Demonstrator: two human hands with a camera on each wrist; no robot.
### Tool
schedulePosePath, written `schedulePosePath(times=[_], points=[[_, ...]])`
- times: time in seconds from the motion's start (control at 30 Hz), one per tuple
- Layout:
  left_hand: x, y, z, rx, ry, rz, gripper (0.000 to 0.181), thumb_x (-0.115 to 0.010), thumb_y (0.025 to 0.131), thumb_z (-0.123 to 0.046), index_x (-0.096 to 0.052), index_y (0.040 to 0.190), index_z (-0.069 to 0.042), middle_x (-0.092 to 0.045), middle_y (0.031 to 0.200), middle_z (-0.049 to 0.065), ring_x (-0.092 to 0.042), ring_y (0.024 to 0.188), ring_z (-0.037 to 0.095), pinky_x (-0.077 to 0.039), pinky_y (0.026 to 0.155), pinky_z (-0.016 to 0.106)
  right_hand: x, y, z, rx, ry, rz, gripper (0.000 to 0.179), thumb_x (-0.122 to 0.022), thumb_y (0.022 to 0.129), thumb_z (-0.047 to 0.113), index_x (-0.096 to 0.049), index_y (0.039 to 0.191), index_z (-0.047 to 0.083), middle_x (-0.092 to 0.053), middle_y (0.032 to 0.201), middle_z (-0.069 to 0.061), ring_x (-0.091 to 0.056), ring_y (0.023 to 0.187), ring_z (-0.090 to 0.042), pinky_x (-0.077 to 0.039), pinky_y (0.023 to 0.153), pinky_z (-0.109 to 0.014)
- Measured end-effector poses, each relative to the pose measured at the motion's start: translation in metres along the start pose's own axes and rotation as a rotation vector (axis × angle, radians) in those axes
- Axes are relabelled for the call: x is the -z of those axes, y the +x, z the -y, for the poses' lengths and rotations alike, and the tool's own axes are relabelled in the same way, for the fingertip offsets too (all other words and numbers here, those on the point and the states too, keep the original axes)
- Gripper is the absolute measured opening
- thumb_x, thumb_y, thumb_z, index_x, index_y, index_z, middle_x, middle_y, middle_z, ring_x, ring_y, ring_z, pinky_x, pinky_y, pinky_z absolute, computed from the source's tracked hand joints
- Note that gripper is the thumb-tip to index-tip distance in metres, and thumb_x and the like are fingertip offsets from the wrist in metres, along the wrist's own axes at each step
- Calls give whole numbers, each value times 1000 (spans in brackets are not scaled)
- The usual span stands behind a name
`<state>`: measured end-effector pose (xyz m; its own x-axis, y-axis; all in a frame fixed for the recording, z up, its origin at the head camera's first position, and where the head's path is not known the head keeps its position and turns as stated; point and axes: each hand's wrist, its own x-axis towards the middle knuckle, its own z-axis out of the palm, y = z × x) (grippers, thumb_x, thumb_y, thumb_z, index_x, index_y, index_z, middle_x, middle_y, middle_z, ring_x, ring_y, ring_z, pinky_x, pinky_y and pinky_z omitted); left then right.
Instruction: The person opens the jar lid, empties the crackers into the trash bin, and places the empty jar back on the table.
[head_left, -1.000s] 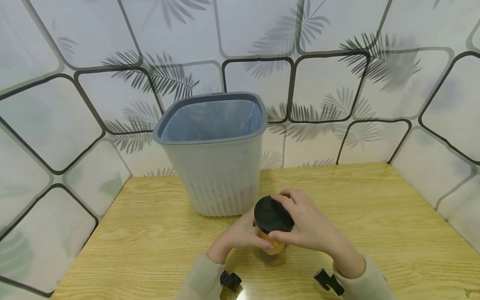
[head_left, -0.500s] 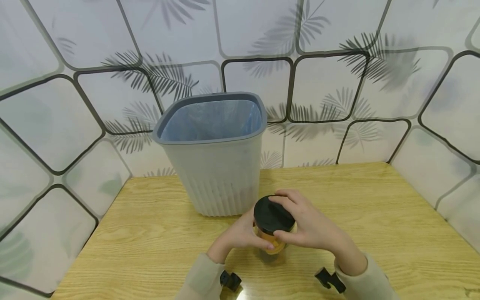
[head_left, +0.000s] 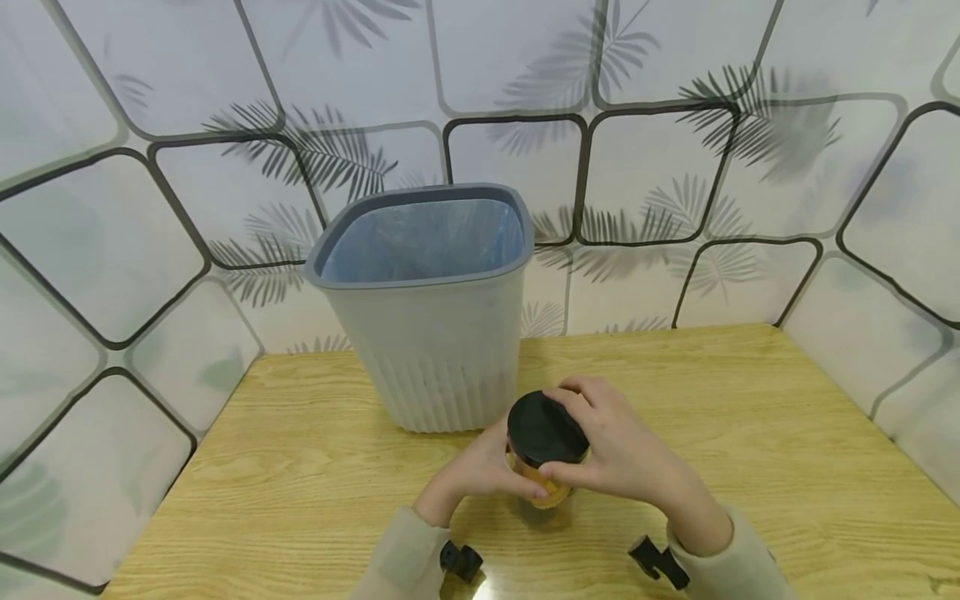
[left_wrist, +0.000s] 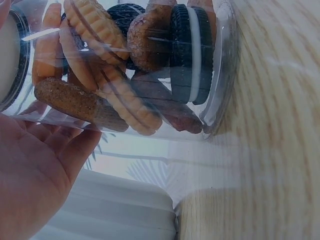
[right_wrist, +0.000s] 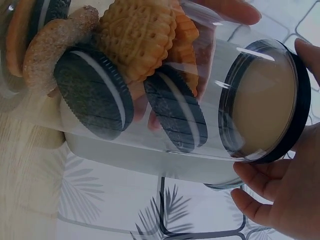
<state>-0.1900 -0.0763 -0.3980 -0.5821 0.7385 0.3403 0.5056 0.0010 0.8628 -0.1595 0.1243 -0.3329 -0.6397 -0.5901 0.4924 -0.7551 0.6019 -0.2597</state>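
Note:
A clear cookie jar [head_left: 551,494] stands on the table, with a black lid [head_left: 545,427] on top. My left hand [head_left: 480,465] grips the jar's body from the left, thumb across the near side. From the right, my right hand [head_left: 618,446] holds the lid by its edge, thumb in front and fingers behind. Through the clear wall in the right wrist view show dark sandwich cookies [right_wrist: 92,92] and a scalloped golden biscuit [right_wrist: 137,40]. The left wrist view shows ridged cream-filled biscuits [left_wrist: 125,97] beside another dark sandwich cookie [left_wrist: 187,55].
Behind the jar, to its left, stands a pale waste bin [head_left: 442,342] with a grey rim and a bag liner. Leaf-patterned walls [head_left: 652,167] enclose the wooden table [head_left: 292,483] at the back and sides. Black camera mounts [head_left: 461,562] sit at both wrists.
My right hand shifted slightly on the lid, its thumb moving right and then back left. The left hand and the jar stayed in place, and the lid is still on.

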Motion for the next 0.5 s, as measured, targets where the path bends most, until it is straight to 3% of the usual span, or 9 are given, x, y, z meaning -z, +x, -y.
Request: schedulePosePath(times=[0.3,0.5], points=[[0,0,-4,10,-16,5,92,-74,70,-2,-16,139,-21,-34,134,2,-40,115,16,-34,94,34,0,-1,-2,21,12,4,67,-66,71,52,-51,121,9,-45,114,-7,-42,103,-21,-40,81,-42],[1,0,-23,-2,-37,13,86,-72,74,-19,-16,139,-13,-33,134,10,-40,115,17,-33,95,34,2,-1,-3,48,64,29,59,-66,76,42,-49,123,11,-43,121,-7,-41,108,-22,-41,82,-41]])
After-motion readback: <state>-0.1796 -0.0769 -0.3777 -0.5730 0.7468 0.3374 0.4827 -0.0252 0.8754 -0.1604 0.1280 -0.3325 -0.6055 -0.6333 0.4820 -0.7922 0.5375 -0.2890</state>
